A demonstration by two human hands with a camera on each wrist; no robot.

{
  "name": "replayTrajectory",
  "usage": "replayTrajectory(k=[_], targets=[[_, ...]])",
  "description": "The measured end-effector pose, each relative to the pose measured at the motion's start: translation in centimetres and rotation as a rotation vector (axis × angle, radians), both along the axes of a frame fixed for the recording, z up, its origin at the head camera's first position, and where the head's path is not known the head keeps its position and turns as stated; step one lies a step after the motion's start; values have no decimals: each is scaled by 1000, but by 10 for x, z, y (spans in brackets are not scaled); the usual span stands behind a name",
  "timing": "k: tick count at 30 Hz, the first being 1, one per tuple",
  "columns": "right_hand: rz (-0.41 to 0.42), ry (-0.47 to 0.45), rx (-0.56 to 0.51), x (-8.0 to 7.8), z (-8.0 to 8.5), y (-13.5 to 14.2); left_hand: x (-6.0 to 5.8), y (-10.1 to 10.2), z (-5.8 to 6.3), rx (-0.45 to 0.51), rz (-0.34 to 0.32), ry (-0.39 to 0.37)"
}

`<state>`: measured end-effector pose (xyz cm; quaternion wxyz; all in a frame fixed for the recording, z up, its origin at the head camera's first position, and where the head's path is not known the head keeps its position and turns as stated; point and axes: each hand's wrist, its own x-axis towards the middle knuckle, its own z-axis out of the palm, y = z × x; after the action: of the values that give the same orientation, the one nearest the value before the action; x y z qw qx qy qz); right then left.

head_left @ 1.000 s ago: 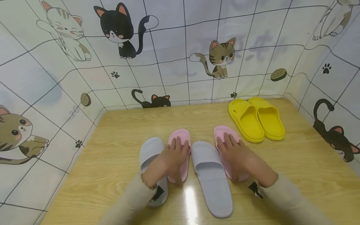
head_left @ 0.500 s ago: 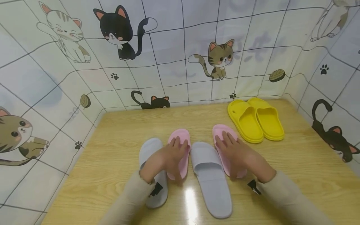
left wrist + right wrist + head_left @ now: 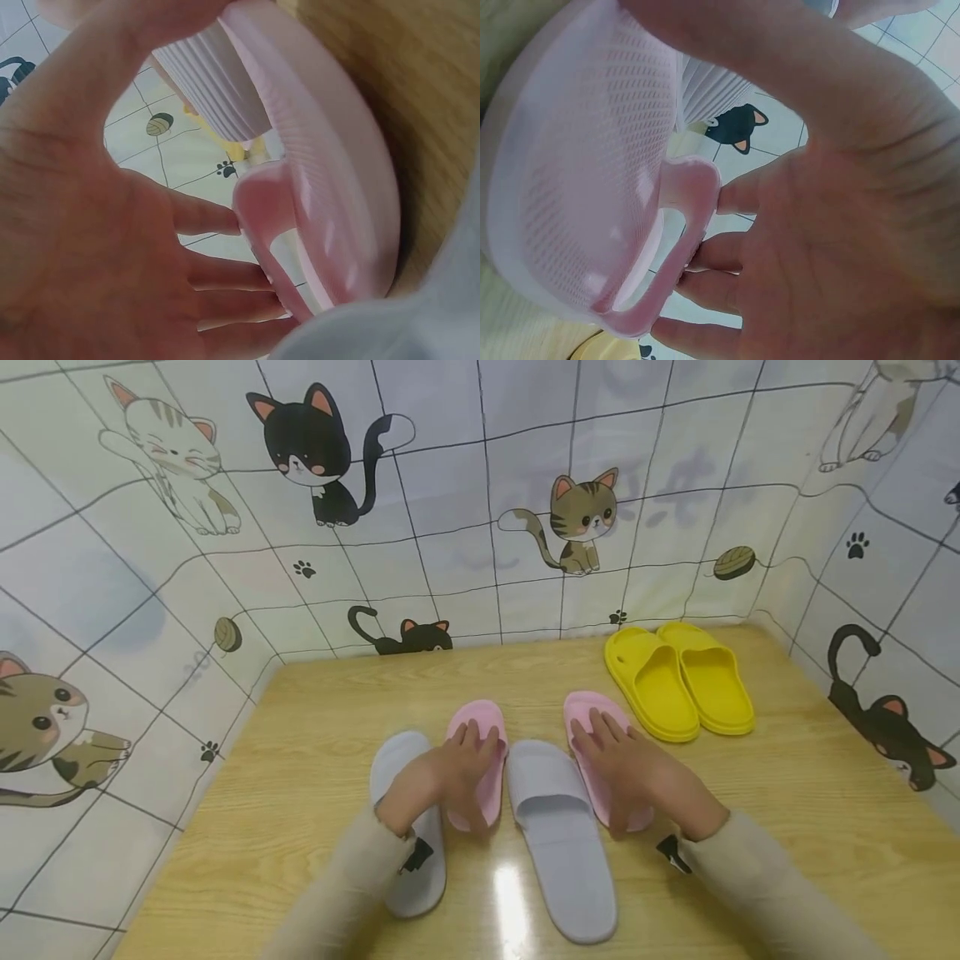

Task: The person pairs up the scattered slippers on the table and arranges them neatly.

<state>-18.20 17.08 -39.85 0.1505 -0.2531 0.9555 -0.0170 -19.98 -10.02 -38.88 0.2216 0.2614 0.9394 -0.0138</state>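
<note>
Two pink slippers lie apart on the wood-grain surface, toes toward the back wall. On the left pink slipper (image 3: pixel 491 793) my left hand (image 3: pixel 452 777) rests, palm down, its fingertips touching the strap. In the left wrist view that slipper (image 3: pixel 337 157) shows the thumb reaching to its heel end. My right hand (image 3: pixel 633 770) lies likewise over the right pink slipper (image 3: pixel 583 703); the right wrist view shows the fingertips against its strap and the thumb at the heel end. Between the pink slippers is a grey slipper (image 3: pixel 573 864); another grey slipper (image 3: pixel 397 756) lies left, partly under my left forearm.
A pair of yellow slippers (image 3: pixel 678 693) stands side by side at the back right. Cat-printed fabric walls (image 3: pixel 435 535) enclose the wooden surface (image 3: pixel 300 752) at the back and both sides.
Both pink slippers have slid slightly away toward the back wall, with my hands moving along. The grey and yellow slippers keep their places. The head view has tipped slightly.
</note>
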Motion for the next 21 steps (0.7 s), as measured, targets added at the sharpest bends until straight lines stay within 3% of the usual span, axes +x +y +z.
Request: replayTrajectory(k=[9,21], targets=[[18,14,78,-14,2,-2,-11,-1,2,16,13,-38],[-38,-62,63,-32,0,0,-30,0,5,21,47,-109]])
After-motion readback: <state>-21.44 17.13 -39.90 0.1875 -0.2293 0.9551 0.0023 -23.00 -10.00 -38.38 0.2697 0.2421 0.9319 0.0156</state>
